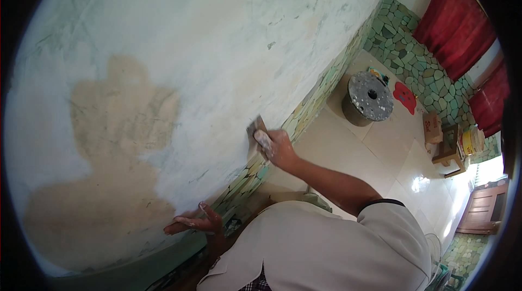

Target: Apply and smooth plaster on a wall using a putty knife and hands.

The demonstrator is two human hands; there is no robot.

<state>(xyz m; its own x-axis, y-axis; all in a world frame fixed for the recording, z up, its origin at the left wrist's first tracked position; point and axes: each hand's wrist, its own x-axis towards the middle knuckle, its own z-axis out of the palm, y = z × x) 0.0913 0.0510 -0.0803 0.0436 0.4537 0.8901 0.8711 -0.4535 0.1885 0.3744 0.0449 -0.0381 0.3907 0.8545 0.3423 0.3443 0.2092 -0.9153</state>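
My right hand is closed around a putty knife. Its flat metal blade lies against the whitish, patchily coated wall, just above a strip of stone cladding. White smears cover the thumb of that hand. Lower and to the left, my left hand is open, its fingers spread close to the wall and streaked with white. Whether those fingertips touch the wall, I cannot tell. The handle of the knife is mostly hidden in my right fist.
On the tiled floor to the right stands a dark, speckled round bucket with a holed top. Beyond it lie a red mat, a cardboard box and a wooden stool. Red curtains hang over green stone cladding.
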